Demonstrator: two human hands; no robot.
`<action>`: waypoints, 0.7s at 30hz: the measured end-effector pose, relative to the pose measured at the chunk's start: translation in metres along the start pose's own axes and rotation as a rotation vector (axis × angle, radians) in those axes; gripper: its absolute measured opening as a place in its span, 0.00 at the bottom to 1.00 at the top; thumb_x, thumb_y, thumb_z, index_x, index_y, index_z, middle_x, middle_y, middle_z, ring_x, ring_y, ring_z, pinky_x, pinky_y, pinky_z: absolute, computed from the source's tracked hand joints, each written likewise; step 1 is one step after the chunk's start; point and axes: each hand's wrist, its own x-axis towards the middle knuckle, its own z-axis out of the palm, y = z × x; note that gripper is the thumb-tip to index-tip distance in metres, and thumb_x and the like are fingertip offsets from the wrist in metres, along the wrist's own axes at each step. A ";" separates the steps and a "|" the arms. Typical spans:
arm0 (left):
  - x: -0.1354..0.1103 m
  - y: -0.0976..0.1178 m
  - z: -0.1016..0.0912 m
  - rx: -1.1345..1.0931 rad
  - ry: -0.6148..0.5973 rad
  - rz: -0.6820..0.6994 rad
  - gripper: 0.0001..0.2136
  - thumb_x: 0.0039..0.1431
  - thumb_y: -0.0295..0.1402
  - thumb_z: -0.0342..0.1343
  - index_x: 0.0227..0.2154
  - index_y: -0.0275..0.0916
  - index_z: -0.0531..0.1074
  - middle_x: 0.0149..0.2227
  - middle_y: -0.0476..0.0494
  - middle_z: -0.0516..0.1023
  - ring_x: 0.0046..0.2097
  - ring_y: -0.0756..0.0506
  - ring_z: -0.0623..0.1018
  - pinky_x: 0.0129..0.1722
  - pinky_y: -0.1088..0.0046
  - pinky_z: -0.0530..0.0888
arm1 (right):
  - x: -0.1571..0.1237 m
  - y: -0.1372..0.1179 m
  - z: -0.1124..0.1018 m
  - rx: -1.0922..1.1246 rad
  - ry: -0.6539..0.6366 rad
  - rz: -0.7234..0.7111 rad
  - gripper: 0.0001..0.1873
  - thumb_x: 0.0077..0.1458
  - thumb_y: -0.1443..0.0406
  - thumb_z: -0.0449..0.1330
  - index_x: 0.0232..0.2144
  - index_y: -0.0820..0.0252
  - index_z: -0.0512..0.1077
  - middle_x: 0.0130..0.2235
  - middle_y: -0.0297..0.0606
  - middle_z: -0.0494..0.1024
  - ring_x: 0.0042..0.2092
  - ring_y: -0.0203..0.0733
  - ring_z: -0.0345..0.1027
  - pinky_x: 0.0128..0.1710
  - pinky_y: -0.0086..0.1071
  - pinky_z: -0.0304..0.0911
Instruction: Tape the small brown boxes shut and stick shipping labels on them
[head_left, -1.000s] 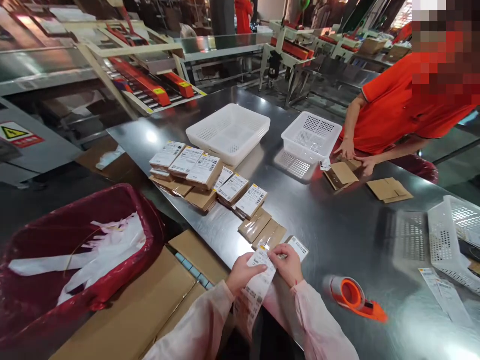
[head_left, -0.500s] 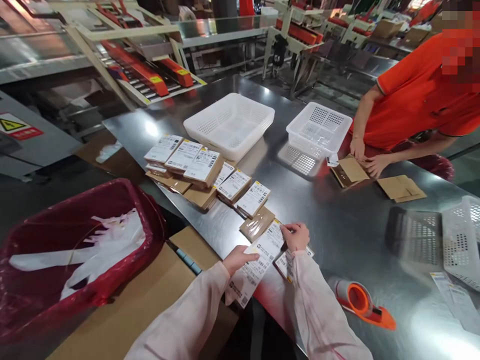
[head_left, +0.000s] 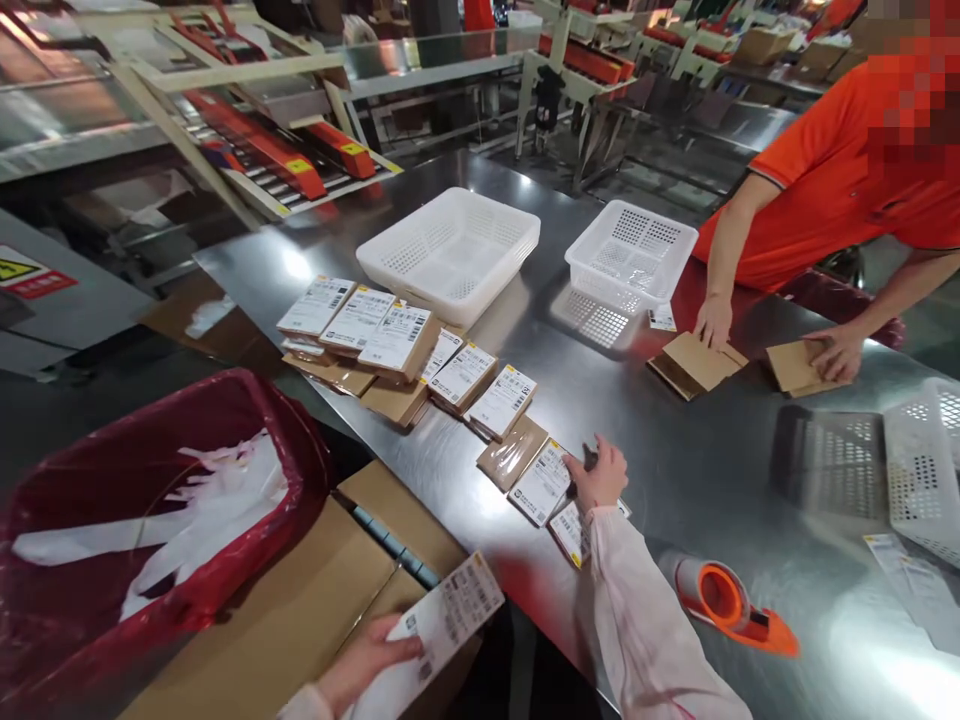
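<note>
I am standing at the steel bench (head_left: 675, 470), with everything else placed around it: the red-lined bin (head_left: 150, 520) is sitting off its near left edge, beside the cardboard cartons (head_left: 300, 610) below that edge. Two white baskets (head_left: 450, 250) are resting toward the bench's far side, and rows of labelled packets (head_left: 390, 345) are lying along its left edge. A co-worker's hand (head_left: 712, 320) is pressing a brown packet (head_left: 697, 360) across the bench. My left hand (head_left: 360, 660) is gripping a label sheet (head_left: 442, 625) off the bench's near edge, over the cartons. My right hand (head_left: 600, 478), fingers curled, is pressing on a labelled packet (head_left: 541, 482) near the bench's front edge.
</note>
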 end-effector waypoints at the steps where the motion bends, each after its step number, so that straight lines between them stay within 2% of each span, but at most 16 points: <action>1: -0.008 -0.009 -0.010 -0.041 0.008 -0.010 0.18 0.31 0.49 0.68 0.26 0.45 0.78 0.29 0.49 0.83 0.32 0.39 0.79 0.37 0.63 0.73 | -0.004 -0.005 0.001 -0.061 0.019 -0.075 0.36 0.51 0.48 0.55 0.56 0.66 0.65 0.54 0.55 0.68 0.55 0.59 0.59 0.51 0.51 0.53; 3: -0.018 -0.015 -0.020 -0.101 0.041 0.013 0.18 0.32 0.51 0.68 0.25 0.46 0.78 0.29 0.50 0.82 0.32 0.40 0.79 0.37 0.64 0.73 | -0.016 -0.019 0.006 -0.173 -0.019 -0.312 0.37 0.57 0.50 0.51 0.60 0.69 0.57 0.61 0.57 0.59 0.62 0.59 0.49 0.57 0.54 0.45; 5: -0.021 -0.006 -0.016 -0.141 0.090 0.078 0.18 0.31 0.50 0.69 0.25 0.43 0.78 0.27 0.47 0.82 0.29 0.41 0.78 0.34 0.65 0.73 | -0.028 -0.029 0.014 -0.257 -0.160 -0.532 0.34 0.60 0.53 0.46 0.61 0.70 0.56 0.65 0.54 0.54 0.66 0.56 0.41 0.62 0.55 0.35; 7: -0.022 0.012 -0.006 -0.189 0.095 0.141 0.20 0.31 0.48 0.70 0.26 0.39 0.79 0.26 0.44 0.81 0.27 0.42 0.77 0.31 0.67 0.72 | -0.033 -0.031 0.019 -0.309 -0.286 -0.620 0.33 0.61 0.54 0.45 0.61 0.70 0.56 0.65 0.52 0.53 0.67 0.56 0.40 0.63 0.56 0.30; 9: -0.023 0.030 0.006 -0.237 0.068 0.189 0.20 0.33 0.46 0.70 0.27 0.37 0.79 0.26 0.42 0.81 0.27 0.43 0.76 0.31 0.68 0.71 | -0.032 -0.025 0.015 -0.316 -0.343 -0.629 0.32 0.61 0.54 0.45 0.61 0.69 0.56 0.65 0.52 0.54 0.66 0.56 0.41 0.63 0.57 0.28; 11: -0.022 0.043 0.017 -0.253 0.078 0.244 0.20 0.33 0.46 0.70 0.28 0.36 0.79 0.26 0.42 0.81 0.28 0.43 0.76 0.31 0.68 0.71 | -0.030 -0.020 0.001 -0.242 -0.336 -0.593 0.32 0.60 0.53 0.47 0.60 0.69 0.59 0.64 0.54 0.55 0.66 0.60 0.41 0.62 0.59 0.26; 13: -0.019 0.050 0.029 -0.249 0.122 0.312 0.20 0.33 0.47 0.70 0.26 0.36 0.78 0.26 0.42 0.80 0.29 0.43 0.76 0.33 0.69 0.71 | -0.038 -0.023 -0.017 -0.023 -0.349 -0.544 0.36 0.56 0.49 0.51 0.59 0.69 0.61 0.64 0.56 0.56 0.66 0.62 0.42 0.62 0.61 0.29; 14: -0.016 0.052 0.035 -0.248 0.133 0.346 0.20 0.34 0.48 0.69 0.26 0.36 0.78 0.27 0.42 0.80 0.30 0.43 0.76 0.33 0.68 0.71 | -0.048 -0.028 -0.025 0.151 -0.409 -0.517 0.39 0.53 0.46 0.53 0.58 0.67 0.61 0.62 0.57 0.59 0.64 0.62 0.46 0.62 0.60 0.34; 16: -0.006 0.058 0.047 -0.233 0.113 0.386 0.22 0.36 0.49 0.68 0.27 0.35 0.77 0.28 0.41 0.80 0.31 0.43 0.77 0.34 0.67 0.72 | -0.075 -0.045 -0.036 0.580 -0.639 -0.420 0.44 0.46 0.41 0.57 0.58 0.63 0.62 0.57 0.53 0.67 0.59 0.58 0.58 0.59 0.56 0.51; 18: 0.005 0.070 0.056 -0.141 0.045 0.421 0.24 0.38 0.51 0.66 0.31 0.34 0.78 0.30 0.39 0.80 0.33 0.41 0.77 0.36 0.65 0.72 | -0.103 -0.062 -0.039 0.949 -0.849 -0.214 0.41 0.45 0.40 0.57 0.54 0.59 0.66 0.49 0.48 0.76 0.52 0.54 0.68 0.52 0.50 0.63; 19: 0.012 0.080 0.059 -0.068 0.014 0.456 0.26 0.39 0.52 0.65 0.34 0.33 0.78 0.33 0.38 0.81 0.35 0.39 0.78 0.38 0.64 0.73 | -0.113 -0.069 -0.038 1.049 -0.883 -0.090 0.38 0.46 0.41 0.57 0.51 0.59 0.69 0.46 0.47 0.78 0.49 0.54 0.71 0.50 0.49 0.64; 21: 0.027 0.108 0.064 0.083 0.013 0.576 0.28 0.46 0.54 0.60 0.41 0.34 0.77 0.40 0.35 0.80 0.43 0.37 0.77 0.46 0.61 0.72 | -0.119 -0.072 -0.035 1.087 -0.788 0.122 0.33 0.46 0.43 0.60 0.45 0.60 0.73 0.43 0.47 0.79 0.49 0.54 0.71 0.52 0.50 0.64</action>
